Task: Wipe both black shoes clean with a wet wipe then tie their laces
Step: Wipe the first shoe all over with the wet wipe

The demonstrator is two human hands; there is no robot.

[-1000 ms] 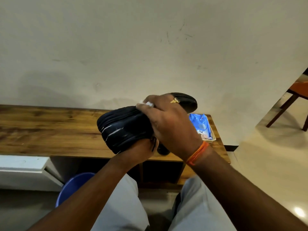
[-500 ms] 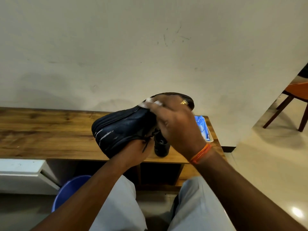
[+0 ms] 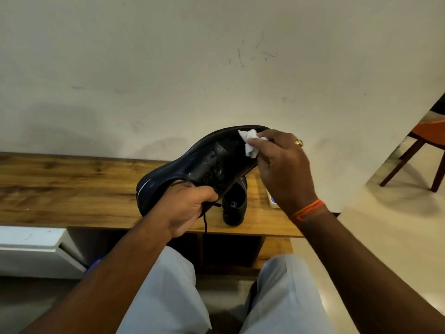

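My left hand (image 3: 190,204) grips a black lace-up shoe (image 3: 207,162) near its opening and holds it in the air over the wooden table (image 3: 72,189), toe pointing up and right. A loose lace (image 3: 205,220) dangles below that hand. My right hand (image 3: 281,169) presses a crumpled white wet wipe (image 3: 249,142) against the shoe's upper near the toe. The second black shoe (image 3: 234,206) stands on the table under the held one, partly hidden by it.
A white tray (image 3: 272,201) lies on the table behind my right wrist, mostly hidden. The wall rises right behind the table. A wooden chair (image 3: 423,150) stands at the far right on the tiled floor. A white panel (image 3: 31,247) sits at lower left.
The held shoe has turned from sole-up to showing its upper, toe tilted up. My right hand with the wipe slid toward the toe. The second shoe has come into fuller view.
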